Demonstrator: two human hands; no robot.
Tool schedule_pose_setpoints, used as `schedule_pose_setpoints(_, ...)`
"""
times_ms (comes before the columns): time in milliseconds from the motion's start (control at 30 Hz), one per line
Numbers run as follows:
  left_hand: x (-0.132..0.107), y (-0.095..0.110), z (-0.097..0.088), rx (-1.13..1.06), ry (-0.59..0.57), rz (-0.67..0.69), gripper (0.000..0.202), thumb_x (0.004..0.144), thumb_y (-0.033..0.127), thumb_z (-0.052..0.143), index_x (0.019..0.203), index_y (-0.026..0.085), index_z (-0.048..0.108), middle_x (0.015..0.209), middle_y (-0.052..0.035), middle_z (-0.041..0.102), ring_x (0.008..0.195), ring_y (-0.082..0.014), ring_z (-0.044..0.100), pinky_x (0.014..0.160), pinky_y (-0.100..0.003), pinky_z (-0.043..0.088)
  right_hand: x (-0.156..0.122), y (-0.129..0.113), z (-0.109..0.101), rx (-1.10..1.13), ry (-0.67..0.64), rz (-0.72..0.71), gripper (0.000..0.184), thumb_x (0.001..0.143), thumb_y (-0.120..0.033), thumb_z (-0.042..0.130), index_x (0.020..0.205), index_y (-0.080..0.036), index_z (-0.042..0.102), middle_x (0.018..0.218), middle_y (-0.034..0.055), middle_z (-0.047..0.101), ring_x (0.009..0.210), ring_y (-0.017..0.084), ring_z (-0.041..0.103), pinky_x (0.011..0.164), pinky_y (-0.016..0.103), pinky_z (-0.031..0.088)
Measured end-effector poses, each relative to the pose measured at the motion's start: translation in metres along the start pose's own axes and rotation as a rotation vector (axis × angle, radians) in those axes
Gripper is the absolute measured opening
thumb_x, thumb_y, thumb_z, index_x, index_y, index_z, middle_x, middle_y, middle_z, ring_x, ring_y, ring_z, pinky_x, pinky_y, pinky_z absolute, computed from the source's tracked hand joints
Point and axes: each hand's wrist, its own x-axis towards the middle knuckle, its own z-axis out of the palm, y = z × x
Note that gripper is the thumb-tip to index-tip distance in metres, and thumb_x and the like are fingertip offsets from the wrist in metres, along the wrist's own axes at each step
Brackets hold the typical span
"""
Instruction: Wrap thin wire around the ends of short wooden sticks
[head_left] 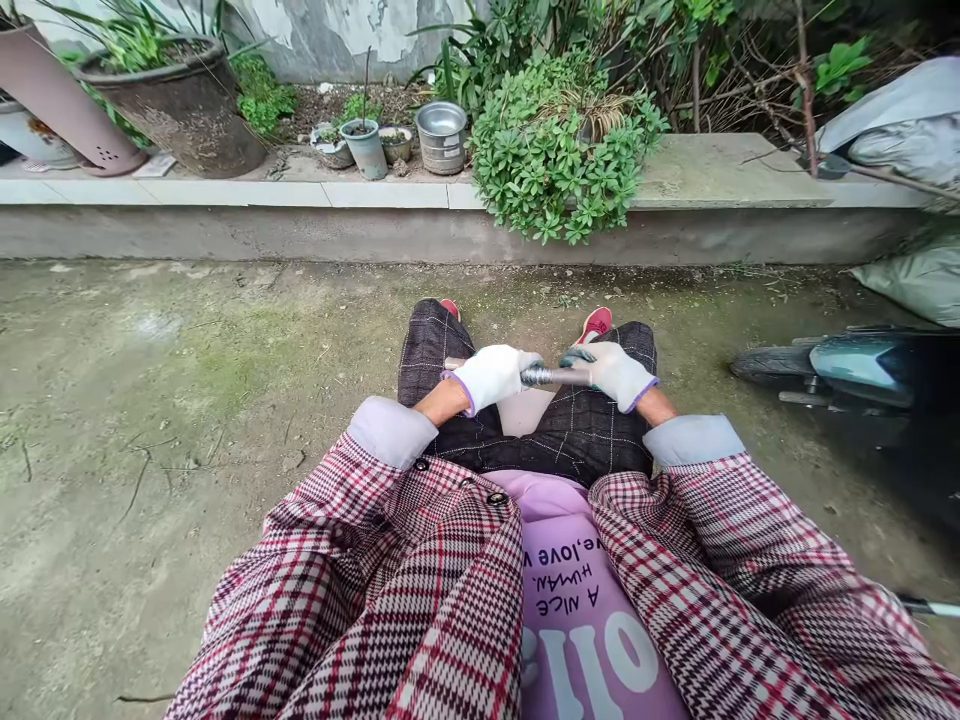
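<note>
A greyish rod or handle (564, 377) with a silvery wrapped section lies level across my lap, between my knees. My left hand (495, 377), in a white work glove with dark fingertips and a purple cuff, is closed around it; a short end sticks out past the wrist. My right hand (611, 372), gloved alike, grips its other end near my right thigh. Gloves and fingers cover much of the rod, so its full shape and kind cannot be made out. Below it, a pale flat surface (525, 412) shows between my thighs.
Ahead runs a low tiled ledge (390, 195) bearing a large planter (176, 110), a metal pot (441, 138), small plant pots and a leafy bush (566, 150). A dark scooter (855, 370) stands at right, near pale sacks (919, 280). Mossy concrete ground (187, 400) lies around me.
</note>
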Motion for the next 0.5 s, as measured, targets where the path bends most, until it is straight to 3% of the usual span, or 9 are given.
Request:
schedule_pose_setpoints(100,0.004,-0.012,-0.008,-0.351,0.14,-0.045,0.014,0.083,0.025,0.068,0.091,0.015,0.072,0.075,-0.0009,0.067,0.07,-0.016,0.062,0.064,-0.024,0.044,-0.002,-0.01,0.008,-0.019,-0.033,-0.023,0.022,0.096,-0.024,0.057,0.093,-0.019,0.078,0.091,0.0068,0.08,0.081,0.019,0.07,0.074,0.027,0.048)
schedule_pose_setpoints(167,0.006,-0.018,-0.012,-0.571,0.227,-0.145,0.013,0.079,0.025,0.07,0.086,0.013,0.069,0.07,0.0017,0.062,0.063,-0.012,0.056,0.059,-0.022,0.042,-0.004,-0.018,0.011,-0.021,-0.052,-0.079,0.024,0.098,-0.025,0.055,0.094,-0.019,0.078,0.09,0.0049,0.079,0.078,0.018,0.068,0.074,0.026,0.047)
schedule_pose_setpoints(300,0.006,-0.03,-0.024,-0.932,0.339,-0.37,0.02,0.08,0.027,0.068,0.095,0.015,0.067,0.064,0.0044,0.056,0.047,-0.0084,0.045,0.048,-0.022,0.039,-0.007,-0.027,0.014,-0.041,-0.089,-0.129,0.027,0.101,-0.024,0.05,0.097,-0.019,0.076,0.089,0.0042,0.078,0.075,0.017,0.067,0.073,0.025,0.047)
schedule_pose_setpoints(367,0.007,-0.038,-0.028,-1.011,0.426,-0.438,0.022,0.08,0.027,0.068,0.098,0.016,0.066,0.064,0.0042,0.056,0.047,-0.0089,0.046,0.047,-0.023,0.041,-0.009,-0.029,0.015,-0.071,-0.095,-0.143,0.026,0.101,-0.023,0.051,0.1,-0.019,0.076,0.092,0.0051,0.079,0.079,0.017,0.069,0.076,0.025,0.047)
schedule_pose_setpoints(500,0.013,-0.058,-0.032,-0.946,0.542,-0.538,0.016,0.078,0.026,0.07,0.088,0.016,0.064,0.064,0.0025,0.056,0.049,-0.0091,0.047,0.049,-0.023,0.042,-0.02,-0.039,0.018,-0.104,-0.081,-0.206,0.025,0.102,-0.024,0.053,0.11,-0.02,0.076,0.105,0.0083,0.081,0.09,0.021,0.072,0.081,0.028,0.049)
